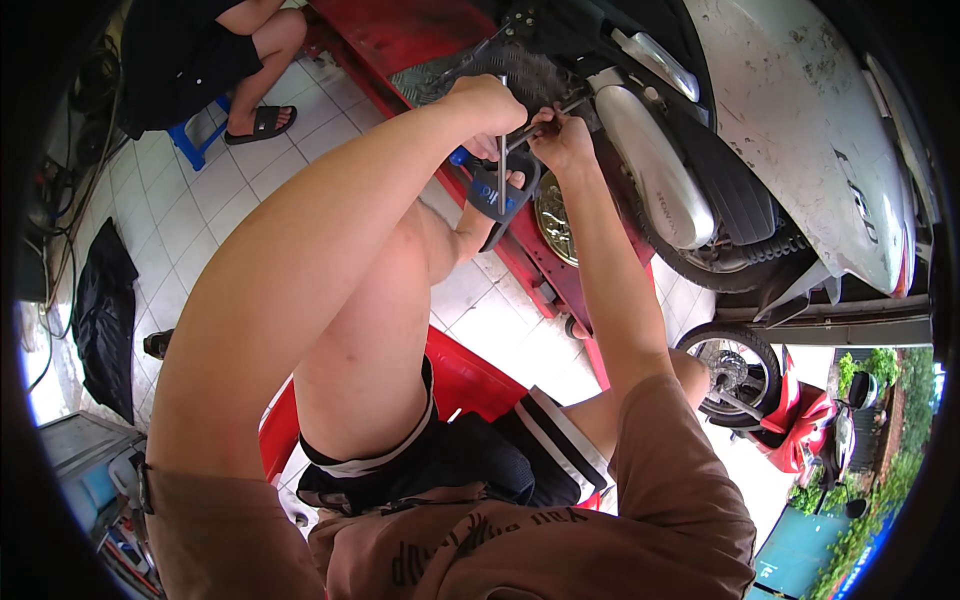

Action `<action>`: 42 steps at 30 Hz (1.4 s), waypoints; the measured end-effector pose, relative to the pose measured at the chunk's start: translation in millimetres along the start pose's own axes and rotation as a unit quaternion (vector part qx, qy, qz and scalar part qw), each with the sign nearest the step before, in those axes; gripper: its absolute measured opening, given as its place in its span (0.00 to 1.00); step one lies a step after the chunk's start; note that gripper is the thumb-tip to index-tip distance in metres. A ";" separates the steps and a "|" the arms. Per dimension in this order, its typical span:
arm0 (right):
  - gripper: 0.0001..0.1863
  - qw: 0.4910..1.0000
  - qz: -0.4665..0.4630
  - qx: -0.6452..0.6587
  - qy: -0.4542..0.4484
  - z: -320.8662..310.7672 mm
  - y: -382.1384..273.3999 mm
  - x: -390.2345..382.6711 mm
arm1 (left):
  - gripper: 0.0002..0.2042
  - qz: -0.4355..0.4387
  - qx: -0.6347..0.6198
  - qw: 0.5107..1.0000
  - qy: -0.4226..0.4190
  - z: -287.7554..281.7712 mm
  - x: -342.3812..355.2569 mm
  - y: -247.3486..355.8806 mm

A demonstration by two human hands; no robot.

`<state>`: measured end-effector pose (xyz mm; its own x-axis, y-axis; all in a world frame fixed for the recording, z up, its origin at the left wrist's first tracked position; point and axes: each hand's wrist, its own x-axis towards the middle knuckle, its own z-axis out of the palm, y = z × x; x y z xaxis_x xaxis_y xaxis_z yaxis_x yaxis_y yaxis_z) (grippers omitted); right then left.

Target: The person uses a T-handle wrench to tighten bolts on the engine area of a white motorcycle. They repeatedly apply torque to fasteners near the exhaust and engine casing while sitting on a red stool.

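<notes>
My left hand (484, 108) is closed round the upper part of a long steel wrench (502, 185), which hangs upright over my sandalled foot (495, 200). My right hand (560, 140) is closed on a slim metal rod (572, 100) beside the motorbike's silver exhaust (650, 170); where the rod meets the bike is too small to make out. A blue tool handle (459, 156) lies just left of the wrench, partly hidden. A round tray (553, 225) of yellowish liquid sits on the red lift (620, 255) below my right hand.
A person in dark shorts (250, 55) sits on a blue stool (190, 135) at upper left. Black plastic (105, 310) and cables line the left. I sit on a red seat (450, 370). A red motorbike (805, 420) stands at lower right.
</notes>
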<state>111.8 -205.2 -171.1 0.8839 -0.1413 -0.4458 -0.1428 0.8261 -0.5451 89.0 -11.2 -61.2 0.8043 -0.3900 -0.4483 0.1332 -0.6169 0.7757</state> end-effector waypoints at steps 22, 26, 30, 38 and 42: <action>0.08 0.999 0.008 -0.023 -0.049 -14.4 -8.8 -12.1 | 0.16 0.164 0.125 0.974 -0.089 1.3 -29.6 6.2; 0.07 0.998 0.005 -0.040 -0.049 -16.3 -13.3 -1.1 | 0.15 0.245 0.208 0.941 -0.102 -3.6 -13.6 -5.4; 0.08 0.996 -0.001 -0.060 -0.070 -15.2 -13.4 -12.0 | 0.16 0.283 0.054 0.949 -0.132 -0.5 13.7 -40.7; 0.10 0.994 -0.015 0.098 -0.049 -3.3 27.2 -7.6 | 0.28 0.261 -0.276 0.915 -0.136 55.0 49.7 -148.9; 0.14 0.987 -0.011 0.131 -0.095 -26.8 28.0 -0.6 | 0.26 0.255 -0.318 0.887 -0.217 53.8 42.8 -147.9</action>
<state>95.3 -196.5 -205.1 0.9568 -0.0754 -0.2808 -0.0253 0.9405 -0.3388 72.6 26.6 -219.0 0.5737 -0.8190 0.0118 0.2264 0.1724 0.9586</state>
